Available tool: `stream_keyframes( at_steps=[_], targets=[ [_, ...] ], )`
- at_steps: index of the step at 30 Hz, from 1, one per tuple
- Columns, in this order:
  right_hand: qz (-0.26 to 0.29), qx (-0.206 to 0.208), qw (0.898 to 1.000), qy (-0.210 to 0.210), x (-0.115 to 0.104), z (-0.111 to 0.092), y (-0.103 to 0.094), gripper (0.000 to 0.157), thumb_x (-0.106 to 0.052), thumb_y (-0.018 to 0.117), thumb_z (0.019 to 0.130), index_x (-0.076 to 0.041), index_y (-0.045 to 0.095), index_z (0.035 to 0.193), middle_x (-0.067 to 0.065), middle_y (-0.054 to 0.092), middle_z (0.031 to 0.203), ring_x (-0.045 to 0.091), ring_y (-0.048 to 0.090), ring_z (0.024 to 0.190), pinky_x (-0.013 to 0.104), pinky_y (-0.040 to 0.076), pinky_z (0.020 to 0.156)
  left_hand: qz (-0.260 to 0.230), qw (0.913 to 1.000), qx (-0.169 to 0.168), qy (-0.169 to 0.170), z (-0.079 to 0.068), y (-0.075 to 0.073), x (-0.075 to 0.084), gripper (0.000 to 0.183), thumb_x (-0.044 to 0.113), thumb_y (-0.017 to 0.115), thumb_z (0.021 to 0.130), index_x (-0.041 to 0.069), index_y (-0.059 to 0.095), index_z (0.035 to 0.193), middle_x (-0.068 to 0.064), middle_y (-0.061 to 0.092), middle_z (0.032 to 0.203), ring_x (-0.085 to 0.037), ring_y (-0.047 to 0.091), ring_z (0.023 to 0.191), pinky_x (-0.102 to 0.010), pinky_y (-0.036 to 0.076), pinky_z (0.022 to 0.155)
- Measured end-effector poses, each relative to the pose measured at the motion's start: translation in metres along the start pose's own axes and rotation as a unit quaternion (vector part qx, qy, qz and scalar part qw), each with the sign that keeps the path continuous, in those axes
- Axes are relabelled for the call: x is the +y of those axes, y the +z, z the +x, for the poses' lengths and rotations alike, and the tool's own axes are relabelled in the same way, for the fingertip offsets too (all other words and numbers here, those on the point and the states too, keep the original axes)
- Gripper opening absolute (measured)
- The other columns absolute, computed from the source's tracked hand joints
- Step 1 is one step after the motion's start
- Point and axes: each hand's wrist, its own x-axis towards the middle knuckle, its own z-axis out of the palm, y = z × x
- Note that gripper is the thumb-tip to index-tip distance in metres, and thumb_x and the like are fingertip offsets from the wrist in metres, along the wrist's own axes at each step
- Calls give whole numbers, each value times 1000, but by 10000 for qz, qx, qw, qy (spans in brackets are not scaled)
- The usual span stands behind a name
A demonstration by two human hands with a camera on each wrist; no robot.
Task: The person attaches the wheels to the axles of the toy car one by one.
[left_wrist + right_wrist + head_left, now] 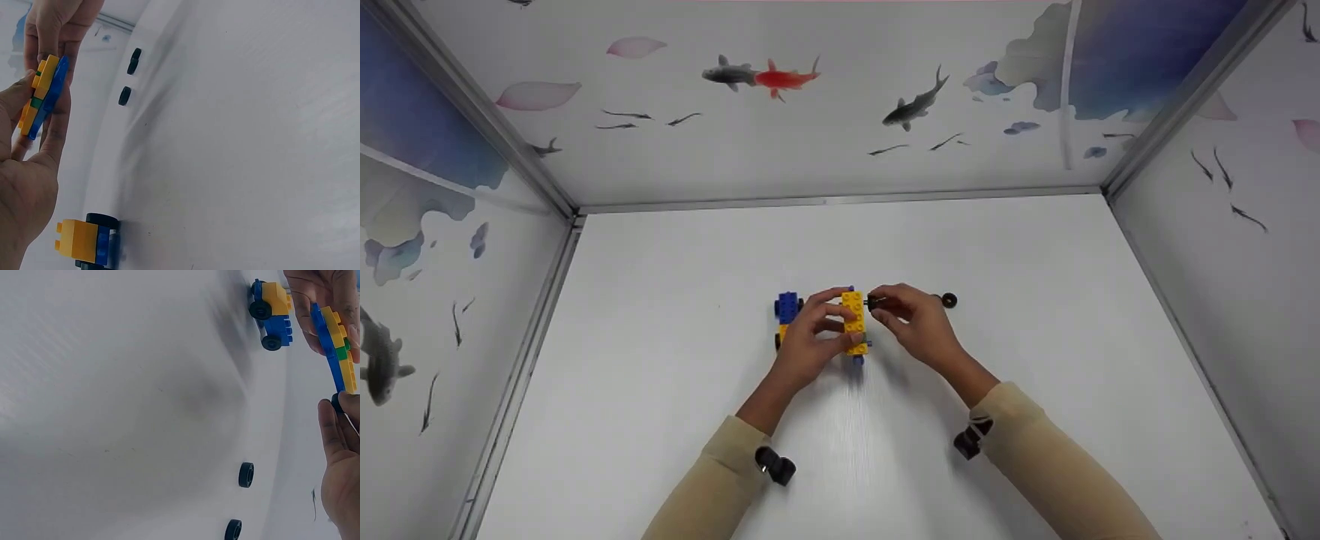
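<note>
left hand (810,343) is holding the yellow-topped chassis (853,327) up off the counter (660,375), grip clamped on it, studs facing the head cam. blue base (327,340) is running along the underside, a green block (341,353) is showing among the yellow.

right hand (919,319) is pinching a black wheel (336,402), thumb and fingers together on it, right at the chassis side by one end. can't tell if it's seating on its axle or only meeting it; fingers are covering the joint.

finished-looking car (274,298) is standing on the counter beside the left hand, partly hidden by it in the head view. loose wheels (246,475) are lying past the right hand, at least two.

step in hand, my read: fitting a wheel. next move is probably calling for lining the hub up square, pressing straight in while the left grip is backing the chassis, then reaching for another wheel. blue stub (870,343) nearby is looking bare.
</note>
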Motion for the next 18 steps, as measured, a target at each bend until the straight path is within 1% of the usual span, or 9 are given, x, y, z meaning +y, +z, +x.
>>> stream_keyframes(
  at_steps=[3,6,10,13,18],
  targets=[
    [75,8,10000,-26,0,1,0,32,-7,77,103,-6,75,134,10,77,128,27,79,120,40,64,105,-34,10000,-35,86,0,0,-1,19,29,86,99,24,77,114,12,54,163,-26,76,113,-34,67,97],
    [64,13,10000,-17,0,1,1,31,-7,77,103,-6,75,134,10,77,127,26,79,120,39,65,104,34,10000,-51,76,0,0,0,18,29,87,98,26,77,114,13,53,164,-25,76,114,-32,67,96],
    [27,12,10000,-39,1,1,1,31,-8,77,103,-6,75,134,10,77,127,26,79,119,39,65,104,91,9999,-66,55,0,1,-1,18,27,87,98,27,77,113,14,54,164,-24,76,113,-31,67,95],
    [12,19,10000,-80,1,1,1,30,-8,76,103,-8,76,133,9,77,127,26,79,119,39,65,103,101,9999,-65,72,1,1,-1,18,24,87,98,28,77,112,15,54,163,-24,76,113,-31,67,94],
    [-11,59,9999,-131,2,1,1,29,-7,77,103,-9,77,132,9,77,125,26,79,118,39,66,102,194,9998,-73,39,1,1,2,18,23,87,98,29,77,112,16,53,164,-24,76,113,-31,68,93]
  ],
)
